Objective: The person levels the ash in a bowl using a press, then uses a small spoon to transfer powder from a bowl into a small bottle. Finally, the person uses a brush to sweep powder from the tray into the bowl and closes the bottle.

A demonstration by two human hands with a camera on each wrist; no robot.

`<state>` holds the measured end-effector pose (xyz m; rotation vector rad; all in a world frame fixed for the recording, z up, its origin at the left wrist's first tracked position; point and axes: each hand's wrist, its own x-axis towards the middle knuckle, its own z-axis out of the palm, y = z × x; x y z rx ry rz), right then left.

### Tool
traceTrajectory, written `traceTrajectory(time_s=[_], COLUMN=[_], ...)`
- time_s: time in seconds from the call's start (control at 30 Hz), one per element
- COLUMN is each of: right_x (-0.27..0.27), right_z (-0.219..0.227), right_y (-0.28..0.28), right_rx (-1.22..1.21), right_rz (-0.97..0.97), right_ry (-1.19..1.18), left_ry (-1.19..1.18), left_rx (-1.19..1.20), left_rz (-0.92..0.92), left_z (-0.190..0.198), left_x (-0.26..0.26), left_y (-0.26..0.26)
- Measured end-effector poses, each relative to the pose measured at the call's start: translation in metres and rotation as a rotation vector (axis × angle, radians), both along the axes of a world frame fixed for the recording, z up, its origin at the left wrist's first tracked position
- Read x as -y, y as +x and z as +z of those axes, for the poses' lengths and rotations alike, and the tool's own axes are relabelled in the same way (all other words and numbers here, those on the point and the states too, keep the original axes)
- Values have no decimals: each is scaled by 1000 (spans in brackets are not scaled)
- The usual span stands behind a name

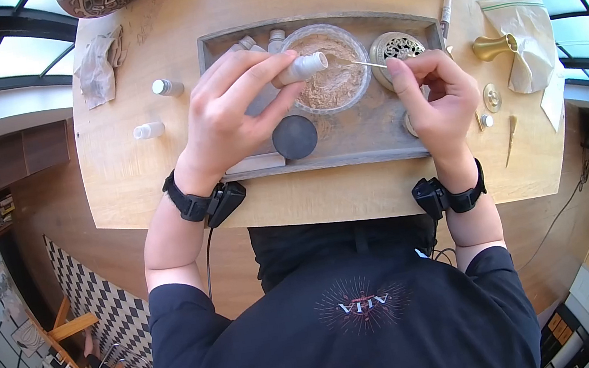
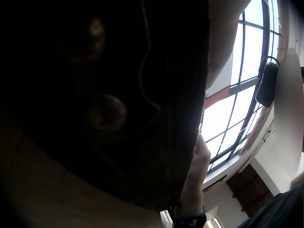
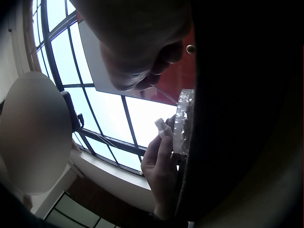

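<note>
My left hand [image 1: 226, 110] grips a small white bottle [image 1: 301, 68] between thumb and fingers. It is tipped sideways over a clear plastic tub [image 1: 334, 110] of light brown powder [image 1: 337, 88], its mouth turned to the right. My right hand [image 1: 441, 93] pinches the end of a thin metal stick [image 1: 370, 64], whose far tip lies over the powder close to the bottle's mouth. The right wrist view shows the bottle [image 3: 163, 126] beside the ridged tub wall [image 3: 182, 123], with the stick [image 3: 166, 96] slanting down from my fingers. The left wrist view is mostly dark.
A grey wooden tray [image 1: 358, 150] surrounds the tub, a black disc [image 1: 294, 137] and a pierced metal lid [image 1: 402, 46]. White bottles [image 1: 167, 88] stand and lie at left. On the right are a brass vase [image 1: 491, 46], a plastic bag [image 1: 525, 69] and a small brush [image 1: 512, 140].
</note>
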<state>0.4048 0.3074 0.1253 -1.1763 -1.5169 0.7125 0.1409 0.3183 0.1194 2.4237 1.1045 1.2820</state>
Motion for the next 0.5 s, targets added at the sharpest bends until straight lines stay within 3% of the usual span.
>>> traceTrajectory(time_s=[0.5], right_x=[0], right_z=[-1], right_y=[-3], right_rx=[82], right_rz=[80], right_ry=[-136], left_ry=[4], left_rx=[7], left_rz=[-10], left_z=[1], left_x=[0], left_y=[1])
